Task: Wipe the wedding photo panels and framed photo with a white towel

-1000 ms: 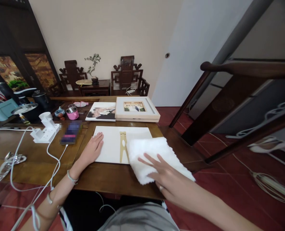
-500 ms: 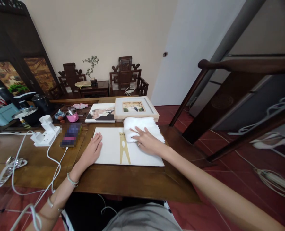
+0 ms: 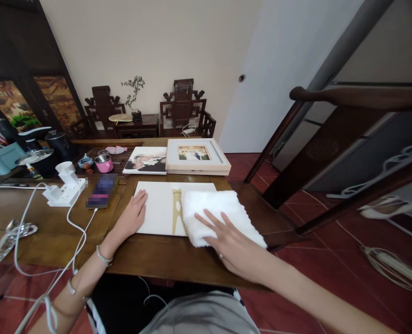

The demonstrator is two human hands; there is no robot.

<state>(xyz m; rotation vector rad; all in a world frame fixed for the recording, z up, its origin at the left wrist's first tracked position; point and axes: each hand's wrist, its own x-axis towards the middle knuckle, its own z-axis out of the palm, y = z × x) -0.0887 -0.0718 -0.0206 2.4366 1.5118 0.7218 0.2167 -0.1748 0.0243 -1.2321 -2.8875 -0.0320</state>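
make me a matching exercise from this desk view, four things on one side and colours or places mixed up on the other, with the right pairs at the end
Things
1. cloth
2. cup
3. framed picture
4. left hand

Colours and places
A. resting at the left edge of the white board
B. beyond the white board, toward the far side of the table
C. directly under the right hand
D. pink

Right pairs: 1-C, 2-D, 3-B, 4-A
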